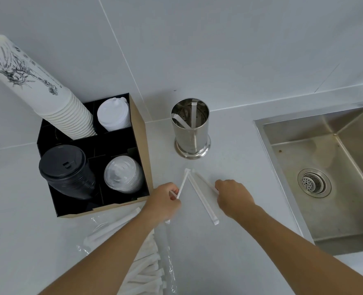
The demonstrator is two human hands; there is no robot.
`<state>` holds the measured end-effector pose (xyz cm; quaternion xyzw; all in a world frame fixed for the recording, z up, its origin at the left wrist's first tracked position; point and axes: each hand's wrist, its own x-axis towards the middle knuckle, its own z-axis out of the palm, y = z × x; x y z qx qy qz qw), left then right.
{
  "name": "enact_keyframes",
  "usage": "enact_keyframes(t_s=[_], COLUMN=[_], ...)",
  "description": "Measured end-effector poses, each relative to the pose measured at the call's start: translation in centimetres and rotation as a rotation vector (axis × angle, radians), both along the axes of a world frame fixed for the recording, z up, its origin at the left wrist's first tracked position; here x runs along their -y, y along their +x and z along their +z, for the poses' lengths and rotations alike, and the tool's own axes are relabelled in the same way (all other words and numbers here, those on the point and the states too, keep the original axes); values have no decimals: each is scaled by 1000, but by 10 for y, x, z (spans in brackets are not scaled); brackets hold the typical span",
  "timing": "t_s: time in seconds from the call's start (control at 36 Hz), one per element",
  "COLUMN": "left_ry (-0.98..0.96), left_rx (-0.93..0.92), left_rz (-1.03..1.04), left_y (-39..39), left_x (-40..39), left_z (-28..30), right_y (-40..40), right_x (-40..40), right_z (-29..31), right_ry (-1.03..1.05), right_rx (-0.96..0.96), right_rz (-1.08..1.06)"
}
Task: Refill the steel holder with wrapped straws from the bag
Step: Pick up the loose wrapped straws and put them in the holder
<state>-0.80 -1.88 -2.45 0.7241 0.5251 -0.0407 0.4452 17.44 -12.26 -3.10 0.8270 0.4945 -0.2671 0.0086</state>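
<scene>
The steel holder (pixel 192 129) stands upright on the white counter near the wall, with two wrapped straws leaning inside it. In front of it, my left hand (pixel 164 201) grips one wrapped straw (pixel 182 184) that points up towards the holder. My right hand (pixel 233 196) pinches another wrapped straw (pixel 204 180) lying on the counter. Between the hands a third wrapped straw (pixel 203 200) lies loose on the counter. The clear plastic bag (pixel 146 258) of wrapped straws lies under my left forearm, partly hidden by it.
A black organiser box (pixel 138 145) stands left of the holder, with paper cups (pixel 40 90), white lids, black lids (pixel 65 169) and clear lids (pixel 123 173). A steel sink (pixel 325 171) is set into the counter at the right.
</scene>
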Motion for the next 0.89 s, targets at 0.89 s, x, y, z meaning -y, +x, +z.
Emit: enact_keyframes(t_s=[0.89], left_ry=[573], left_rx=[-323], left_rz=[-1313], left_y=[76], left_x=[-3], left_z=[4], right_y=[55], right_x=[52], right_z=[12], right_ry=[247], right_rx=[-706], right_rz=[-578])
